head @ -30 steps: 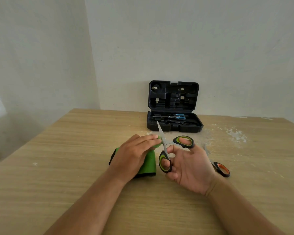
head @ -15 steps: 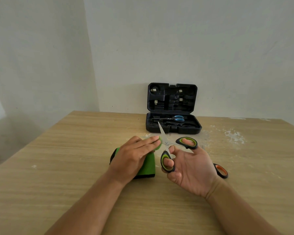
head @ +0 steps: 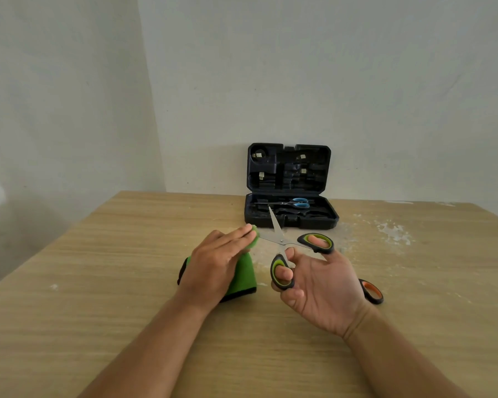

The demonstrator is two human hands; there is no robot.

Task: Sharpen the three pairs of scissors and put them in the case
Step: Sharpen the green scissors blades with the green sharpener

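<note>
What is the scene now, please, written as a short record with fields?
left hand: straight fingers press green sharpener on table
right hand: holds green-handled scissors, blades spread, one blade at the sharpener
blue-handled scissors: in open black case
orange-handled scissors: on table, partly hidden behind the right hand

I am seeing both forearms showing bare from wrist to frame edge; the left hand (head: 213, 265) and right hand (head: 322, 291) are wearing nothing.
</note>
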